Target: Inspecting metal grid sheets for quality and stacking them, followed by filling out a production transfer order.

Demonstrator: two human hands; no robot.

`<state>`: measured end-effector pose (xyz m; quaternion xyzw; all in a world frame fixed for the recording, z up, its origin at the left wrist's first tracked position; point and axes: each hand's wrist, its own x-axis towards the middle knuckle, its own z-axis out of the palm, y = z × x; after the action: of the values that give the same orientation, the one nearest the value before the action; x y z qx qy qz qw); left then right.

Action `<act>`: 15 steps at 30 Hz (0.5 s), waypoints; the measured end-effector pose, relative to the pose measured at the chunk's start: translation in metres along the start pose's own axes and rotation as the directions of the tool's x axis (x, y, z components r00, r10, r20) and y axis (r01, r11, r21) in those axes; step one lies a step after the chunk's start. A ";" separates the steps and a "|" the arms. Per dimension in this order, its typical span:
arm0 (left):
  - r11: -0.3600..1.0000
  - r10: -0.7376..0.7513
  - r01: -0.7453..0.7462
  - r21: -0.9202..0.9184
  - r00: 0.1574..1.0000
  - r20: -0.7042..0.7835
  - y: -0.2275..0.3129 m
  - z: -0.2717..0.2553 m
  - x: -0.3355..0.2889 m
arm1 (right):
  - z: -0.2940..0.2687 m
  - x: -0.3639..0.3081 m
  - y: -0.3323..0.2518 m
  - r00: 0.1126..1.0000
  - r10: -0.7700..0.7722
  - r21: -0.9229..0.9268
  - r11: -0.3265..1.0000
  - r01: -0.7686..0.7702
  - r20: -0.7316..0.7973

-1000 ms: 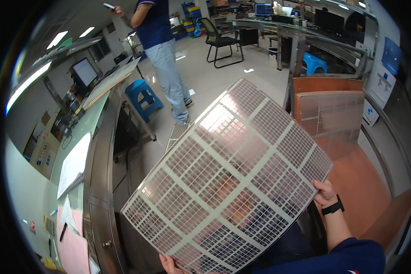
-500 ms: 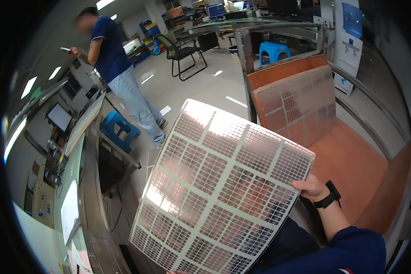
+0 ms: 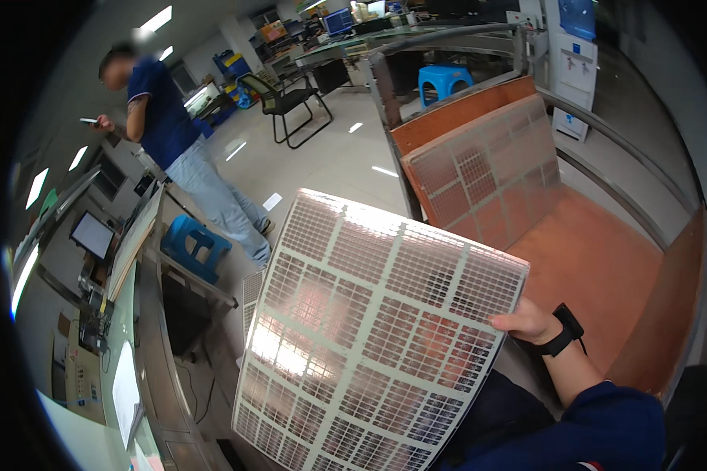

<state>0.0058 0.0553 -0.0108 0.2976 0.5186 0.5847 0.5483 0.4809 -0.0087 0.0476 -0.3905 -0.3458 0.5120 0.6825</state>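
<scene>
A large, shiny copper-coloured circuit board panel (image 3: 363, 334), printed with pale bands and fine grids, tilts in front of me. My right hand (image 3: 525, 320) grips its right edge, thumb on the front face and fingers hidden behind. A black band circles that wrist. My left hand does not show; the panel's lower edge runs out of the picture. To the right, similar panels (image 3: 479, 169) lean against the upright back of an orange-brown board rack (image 3: 597, 286) with metal rails.
Along the left runs a workbench (image 3: 145, 345) with papers (image 3: 124, 385) and a monitor (image 3: 94, 234). A blue stool (image 3: 195, 247) stands beside it. Beyond, a person (image 3: 165, 110) holds a phone. Farther back are a black chair (image 3: 287, 102), another blue stool (image 3: 444, 81) and a water dispenser (image 3: 575, 82).
The view has swung slightly right, so the rack and room sit farther left. The panel's top edge appears a little lower. My right hand keeps its hold on the panel.
</scene>
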 end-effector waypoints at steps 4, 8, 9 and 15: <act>0.998 -0.018 0.017 0.058 1.000 0.025 0.006 0.006 -0.007 | -0.001 -0.002 -0.001 1.000 0.021 -0.042 0.999 -0.020 0.012; 0.997 -0.061 0.058 0.045 0.997 0.052 0.010 0.017 -0.013 | -0.002 -0.006 -0.002 1.000 -0.027 -0.085 0.996 0.028 0.016; 0.996 -0.089 0.090 -0.015 0.994 0.056 0.012 0.023 -0.017 | -0.001 -0.007 -0.002 1.000 -0.021 -0.032 0.999 0.021 -0.002; 0.825 -0.225 0.390 -0.408 0.890 0.396 0.017 0.079 -0.017 | 0.028 -0.018 0.010 0.965 -0.216 0.432 0.892 0.133 0.148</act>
<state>0.0759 0.0639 0.0307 0.1583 0.3003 0.5380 0.7716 0.4484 -0.0200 0.0502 -0.1514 -0.3261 0.5455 0.7570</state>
